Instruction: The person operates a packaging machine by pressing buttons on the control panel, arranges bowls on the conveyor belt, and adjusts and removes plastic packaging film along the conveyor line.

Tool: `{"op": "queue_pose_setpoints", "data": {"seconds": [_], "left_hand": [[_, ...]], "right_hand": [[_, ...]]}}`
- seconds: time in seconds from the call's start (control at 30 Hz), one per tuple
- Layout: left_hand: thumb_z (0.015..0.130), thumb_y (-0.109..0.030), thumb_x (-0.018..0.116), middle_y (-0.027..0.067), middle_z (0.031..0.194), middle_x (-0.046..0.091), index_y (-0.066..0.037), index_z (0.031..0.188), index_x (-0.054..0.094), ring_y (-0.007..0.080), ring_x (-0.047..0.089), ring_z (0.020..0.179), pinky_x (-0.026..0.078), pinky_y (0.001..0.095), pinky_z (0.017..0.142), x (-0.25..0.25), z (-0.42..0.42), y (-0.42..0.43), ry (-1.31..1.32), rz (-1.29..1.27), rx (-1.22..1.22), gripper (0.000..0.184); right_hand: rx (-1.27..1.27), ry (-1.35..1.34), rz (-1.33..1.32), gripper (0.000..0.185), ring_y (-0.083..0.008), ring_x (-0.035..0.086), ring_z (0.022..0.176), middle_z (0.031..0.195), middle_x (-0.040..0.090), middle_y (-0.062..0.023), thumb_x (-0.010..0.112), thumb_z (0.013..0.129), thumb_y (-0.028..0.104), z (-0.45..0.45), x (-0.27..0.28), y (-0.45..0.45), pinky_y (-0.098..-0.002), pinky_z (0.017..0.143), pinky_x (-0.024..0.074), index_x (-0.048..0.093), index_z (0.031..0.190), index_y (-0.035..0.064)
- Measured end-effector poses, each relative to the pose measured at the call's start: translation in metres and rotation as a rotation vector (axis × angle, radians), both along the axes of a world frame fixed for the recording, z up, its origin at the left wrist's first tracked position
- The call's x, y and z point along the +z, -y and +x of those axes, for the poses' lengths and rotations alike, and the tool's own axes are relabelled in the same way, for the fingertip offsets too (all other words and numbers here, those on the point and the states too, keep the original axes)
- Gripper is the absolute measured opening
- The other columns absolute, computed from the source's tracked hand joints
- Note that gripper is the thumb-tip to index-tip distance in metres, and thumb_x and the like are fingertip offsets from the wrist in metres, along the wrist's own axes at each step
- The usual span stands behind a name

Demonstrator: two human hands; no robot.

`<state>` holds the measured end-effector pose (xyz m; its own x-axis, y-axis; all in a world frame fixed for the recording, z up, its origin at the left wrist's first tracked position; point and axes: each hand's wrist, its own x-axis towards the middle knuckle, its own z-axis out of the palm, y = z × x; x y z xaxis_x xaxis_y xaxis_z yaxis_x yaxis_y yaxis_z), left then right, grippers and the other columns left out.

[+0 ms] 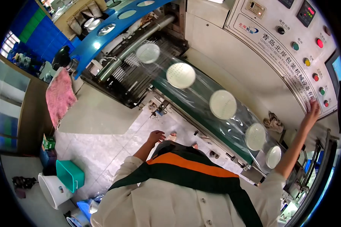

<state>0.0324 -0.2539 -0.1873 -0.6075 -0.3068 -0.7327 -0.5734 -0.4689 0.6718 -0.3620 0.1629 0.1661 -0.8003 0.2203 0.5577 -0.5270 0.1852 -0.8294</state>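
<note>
My right hand (312, 109) is raised at the lower edge of the machine's control panel (269, 41), fingers stretched out, close to a red button (326, 103). Whether it touches the panel I cannot tell. My left hand (155, 136) hangs low in front of my body, its fingers loosely bent and nothing in them. Between my body and the panel runs a green conveyor belt (178, 95). Several round white lids or discs with printing, such as one disc (222, 104), lie in a row under clear plastic film (204, 85) on it.
A metal roller (140, 45) and a blue plate with round holes (85, 49) stand at the upper left. A pink cloth (60, 97) hangs over a panel edge. On the tiled floor (102, 151) stand a teal bin (70, 174) and a white bucket (53, 190).
</note>
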Motion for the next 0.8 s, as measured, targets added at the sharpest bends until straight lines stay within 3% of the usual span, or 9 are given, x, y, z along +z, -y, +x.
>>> {"op": "queue_pose_setpoints", "data": {"seconds": [0.07,0.1,0.2,0.23,0.3,0.4,0.67,0.73,0.8], "left_hand": [[0.078,-0.018,0.044,0.0115,0.077,0.056,-0.001,0.092,0.049,0.0177,0.055,0.063,0.045,0.027,0.051,0.008,-0.012,-0.005,-0.048,0.014,-0.067,0.023],[0.078,-0.02,0.043,0.0107,0.078,0.056,-0.001,0.092,0.049,0.0174,0.054,0.066,0.044,0.0267,0.053,0.019,-0.022,-0.011,-0.073,0.013,-0.09,0.024],[0.078,-0.029,0.044,0.0098,0.079,0.056,-0.002,0.094,0.048,0.0166,0.054,0.069,0.043,0.026,0.058,0.044,-0.057,-0.026,-0.147,0.105,-0.072,0.032],[0.078,-0.031,0.044,0.0097,0.08,0.055,-0.002,0.095,0.047,0.0163,0.054,0.07,0.043,0.0261,0.058,0.039,-0.069,-0.029,-0.163,0.129,-0.029,0.034],[0.078,-0.034,0.044,0.0092,0.083,0.055,-0.004,0.098,0.045,0.0162,0.053,0.074,0.043,0.0269,0.059,0.047,-0.087,-0.036,-0.204,0.172,0.054,0.036],[0.077,-0.034,0.046,0.0113,0.086,0.054,-0.001,0.094,0.046,0.0174,0.053,0.073,0.044,0.0274,0.055,0.037,-0.107,-0.039,-0.338,0.17,0.127,0.037],[0.078,-0.02,0.042,0.0101,0.091,0.053,-0.006,0.094,0.046,0.0207,0.051,0.083,0.042,0.0327,0.067,0.053,-0.106,-0.063,-0.461,0.273,-0.137,0.022],[0.077,-0.017,0.042,0.0083,0.089,0.053,-0.004,0.095,0.045,0.0216,0.051,0.083,0.042,0.0301,0.064,0.04,-0.107,-0.048,-0.51,0.187,-0.016,0.023],[0.078,-0.021,0.039,0.0078,0.095,0.051,-0.009,0.096,0.046,0.0213,0.047,0.091,0.04,0.0362,0.071,0.025,-0.108,-0.025,-0.538,0.266,0.103,0.022]], "right_hand": [[0.214,0.129,0.529,0.018,-0.0153,0.047,0.075,0.078,0.047,-0.0047,0.042,0.076,0.013,0.09,-0.017,0.055,-0.0247,0.069,0.0383,0.048,0.087,0.0004],[0.577,0.487,0.22,0.017,-0.0159,0.05,0.072,0.077,0.05,-0.0045,0.041,0.076,0.015,0.126,-0.046,0.073,-0.024,0.066,0.0392,0.049,0.083,0.0021],[1.455,1.031,0.515,0.014,-0.0103,0.051,0.077,0.086,0.055,-0.0022,0.048,0.076,0.007,0.218,-0.103,0.137,-0.0225,0.069,0.0395,0.053,0.088,0.0027],[1.48,0.906,0.473,0.017,-0.0082,0.049,0.076,0.085,0.055,-0.0031,0.048,0.077,0.015,0.237,-0.149,0.143,-0.0216,0.068,0.0394,0.053,0.089,0.0039],[1.289,1.434,0.172,0.03,-0.0104,0.049,0.076,0.086,0.054,-0.0062,0.05,0.077,0.027,0.253,-0.194,0.156,-0.0213,0.071,0.0401,0.049,0.096,0.004],[1.094,1.533,-0.101,0.026,-0.0131,0.05,0.079,0.09,0.052,-0.0077,0.046,0.079,0.021,0.26,-0.256,0.161,-0.0244,0.072,0.0422,0.047,0.098,0.0036],[0.971,1.534,-0.351,0.03,-0.0145,0.05,0.08,0.092,0.051,-0.0078,0.046,0.079,0.023,0.269,-0.265,0.155,-0.0274,0.07,0.044,0.043,0.102,0.0049],[0.789,1.508,-0.394,0.033,-0.0139,0.049,0.081,0.094,0.051,-0.0067,0.048,0.078,0.026,0.267,-0.259,0.158,-0.0287,0.072,0.043,0.042,0.103,0.0056],[0.717,1.499,-0.487,0.035,-0.0136,0.047,0.082,0.096,0.05,-0.0059,0.05,0.076,0.028,0.264,-0.273,0.162,-0.0293,0.073,0.0417,0.042,0.102,0.0063]]}}
